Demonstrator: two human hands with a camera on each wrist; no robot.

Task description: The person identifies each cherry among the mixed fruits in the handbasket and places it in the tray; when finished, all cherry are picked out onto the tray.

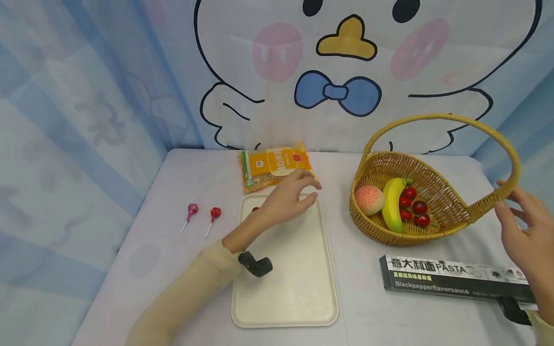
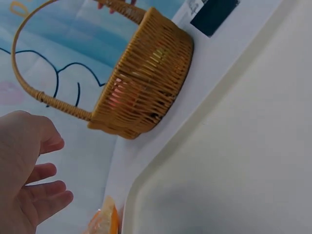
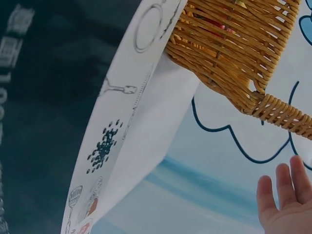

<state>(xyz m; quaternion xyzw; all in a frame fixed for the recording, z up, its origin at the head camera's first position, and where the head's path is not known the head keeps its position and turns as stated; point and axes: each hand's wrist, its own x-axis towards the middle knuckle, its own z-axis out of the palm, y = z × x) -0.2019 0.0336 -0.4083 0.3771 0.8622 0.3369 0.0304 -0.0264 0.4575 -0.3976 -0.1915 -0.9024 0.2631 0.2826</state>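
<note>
Golden-brown woven wicker basket (image 1: pixel 437 178) with a tall looped handle (image 1: pixel 433 117) sits on the white worktop (image 1: pixel 363 307), right of the cream rectangular tray (image 1: pixel 285 298). Of the hands, the left hand (image 1: pixel 291 197) hangs empty, fingers loosely parted, over the tray's far end; the right hand (image 1: pixel 523 230) is at the handle, though I can't tell whether it grips. Seemingly the basket is being handled; I'd say that calls for a steady hold.

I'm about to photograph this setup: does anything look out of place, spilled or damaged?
Nothing looks spilled or damaged; the fruit sits inside the wicker basket. Only mildly odd: the pink lollipop and red lollipop lie loose on the table, left of the tray, outside any container.
</note>
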